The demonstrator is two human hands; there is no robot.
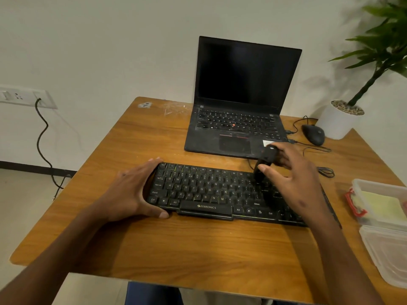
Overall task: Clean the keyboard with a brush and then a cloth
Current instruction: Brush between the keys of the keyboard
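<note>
A black keyboard (209,190) lies across the middle of the wooden table (176,243). My left hand (134,190) grips its left end, fingers over the far corner and thumb along the front edge. My right hand (293,175) hovers over the right part of the keyboard and pinches a small black brush (265,160) between thumb and fingers, its dark lower end down on the keys. A yellow cloth (383,205) lies inside an open clear plastic box (363,186) at the right edge.
An open black laptop (240,111) stands behind the keyboard. A black mouse (313,134) with its cables and a white plant pot (339,122) sit at the back right. A clear lid (387,254) lies near the right front. A wall socket (24,97) with a cable is at left.
</note>
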